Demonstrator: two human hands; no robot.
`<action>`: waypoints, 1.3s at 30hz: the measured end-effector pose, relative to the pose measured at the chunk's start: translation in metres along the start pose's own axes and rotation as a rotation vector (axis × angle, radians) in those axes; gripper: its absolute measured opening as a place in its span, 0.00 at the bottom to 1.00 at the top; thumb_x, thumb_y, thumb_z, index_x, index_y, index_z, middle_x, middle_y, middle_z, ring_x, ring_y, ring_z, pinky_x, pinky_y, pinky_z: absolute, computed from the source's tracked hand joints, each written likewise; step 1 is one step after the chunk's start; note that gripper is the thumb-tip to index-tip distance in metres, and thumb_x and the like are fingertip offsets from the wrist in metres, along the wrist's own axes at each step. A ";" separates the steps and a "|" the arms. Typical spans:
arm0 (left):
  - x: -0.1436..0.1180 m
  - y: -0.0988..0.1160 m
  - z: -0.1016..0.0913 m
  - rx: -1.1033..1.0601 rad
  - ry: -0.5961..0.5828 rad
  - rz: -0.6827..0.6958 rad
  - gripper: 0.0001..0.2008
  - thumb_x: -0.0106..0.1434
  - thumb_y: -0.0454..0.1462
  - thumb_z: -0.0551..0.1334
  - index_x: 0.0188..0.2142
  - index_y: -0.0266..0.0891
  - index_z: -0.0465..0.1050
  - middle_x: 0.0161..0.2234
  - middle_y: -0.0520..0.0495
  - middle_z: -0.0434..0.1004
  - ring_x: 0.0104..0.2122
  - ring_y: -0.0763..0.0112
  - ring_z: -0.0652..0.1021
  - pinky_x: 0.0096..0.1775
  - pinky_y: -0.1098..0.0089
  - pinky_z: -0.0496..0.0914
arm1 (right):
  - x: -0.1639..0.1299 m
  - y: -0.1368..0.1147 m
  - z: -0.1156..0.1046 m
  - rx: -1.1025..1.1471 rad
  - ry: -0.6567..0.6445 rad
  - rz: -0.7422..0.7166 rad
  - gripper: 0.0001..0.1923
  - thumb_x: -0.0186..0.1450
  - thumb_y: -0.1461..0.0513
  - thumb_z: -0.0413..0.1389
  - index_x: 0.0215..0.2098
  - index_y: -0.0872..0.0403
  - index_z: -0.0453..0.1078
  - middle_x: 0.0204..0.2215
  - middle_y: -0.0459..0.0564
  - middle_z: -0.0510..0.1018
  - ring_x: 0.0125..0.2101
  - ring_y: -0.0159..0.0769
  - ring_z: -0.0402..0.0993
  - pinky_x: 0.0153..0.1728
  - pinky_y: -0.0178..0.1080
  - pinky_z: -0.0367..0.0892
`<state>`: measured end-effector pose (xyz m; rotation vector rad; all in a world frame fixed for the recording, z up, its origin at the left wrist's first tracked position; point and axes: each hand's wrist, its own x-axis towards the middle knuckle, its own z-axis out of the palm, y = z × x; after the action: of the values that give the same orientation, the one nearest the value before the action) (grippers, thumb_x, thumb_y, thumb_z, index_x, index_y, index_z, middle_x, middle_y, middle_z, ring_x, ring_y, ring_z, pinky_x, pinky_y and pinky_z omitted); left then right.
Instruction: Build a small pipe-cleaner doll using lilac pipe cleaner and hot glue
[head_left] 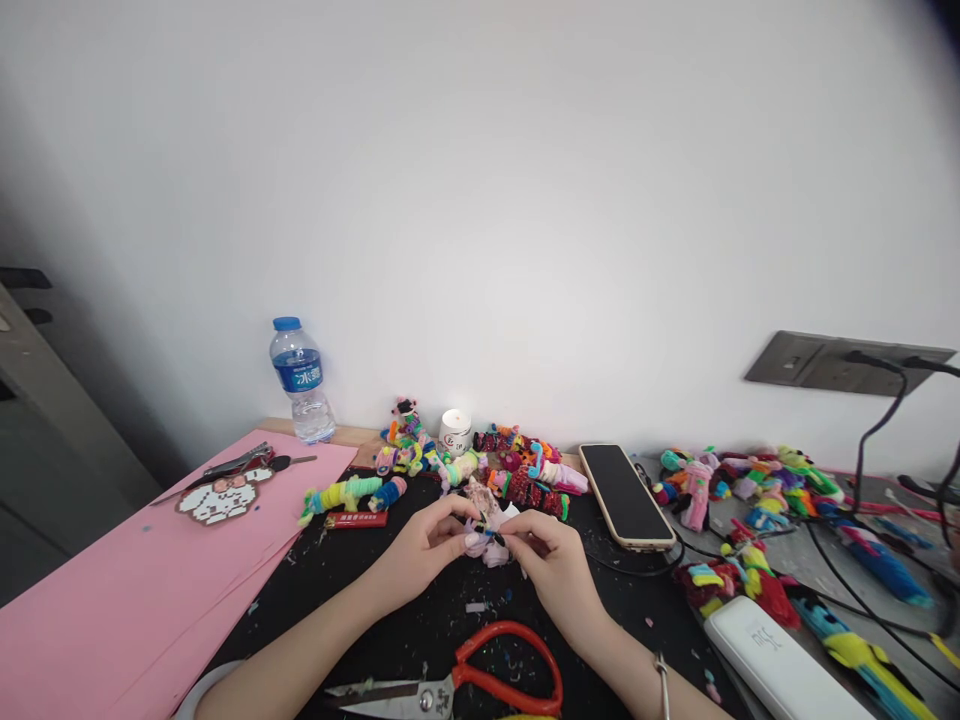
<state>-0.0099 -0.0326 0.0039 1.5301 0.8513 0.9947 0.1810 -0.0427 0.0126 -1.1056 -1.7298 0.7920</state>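
Observation:
My left hand (424,548) and my right hand (551,562) meet over the black mat (420,630), both pinching a small pale pink pipe-cleaner figure (487,520) with a dark bit at its middle. The fingertips of both hands touch it. Just behind lies a heap of colourful pipe-cleaner figures (495,465). Red-handled scissors (480,680) lie on the mat in front of my hands, between my forearms.
A pink sheet (135,590) covers the left side, with a bead-art piece (219,497) and pliers (232,465). A water bottle (301,380), a small white jar (455,432), a phone (626,493), a white power bank (780,660), more pipe-cleaner pieces (750,490) and cables (870,560) lie around.

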 end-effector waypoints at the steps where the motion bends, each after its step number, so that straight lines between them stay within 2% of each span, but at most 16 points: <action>1: 0.000 0.000 0.000 0.003 0.000 -0.001 0.10 0.58 0.40 0.61 0.39 0.40 0.67 0.36 0.49 0.73 0.36 0.68 0.73 0.39 0.67 0.67 | 0.000 0.000 0.000 -0.017 -0.003 -0.008 0.07 0.59 0.64 0.54 0.28 0.54 0.74 0.25 0.47 0.77 0.25 0.33 0.70 0.27 0.33 0.64; 19: -0.001 0.001 0.001 -0.047 -0.015 -0.017 0.09 0.58 0.38 0.62 0.38 0.39 0.68 0.33 0.50 0.72 0.33 0.70 0.73 0.36 0.70 0.65 | 0.000 -0.004 -0.003 -0.148 -0.044 -0.163 0.08 0.60 0.68 0.53 0.28 0.54 0.73 0.25 0.46 0.77 0.27 0.33 0.72 0.30 0.33 0.64; 39: -0.001 -0.001 0.002 -0.120 -0.060 -0.020 0.10 0.58 0.38 0.63 0.38 0.37 0.68 0.31 0.52 0.70 0.30 0.73 0.71 0.34 0.71 0.64 | -0.001 0.000 -0.001 -0.141 -0.036 -0.321 0.07 0.61 0.69 0.54 0.29 0.54 0.73 0.25 0.47 0.76 0.27 0.33 0.73 0.30 0.32 0.65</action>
<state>-0.0084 -0.0338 0.0026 1.4397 0.7501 0.9634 0.1826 -0.0437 0.0126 -0.8760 -1.9554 0.4992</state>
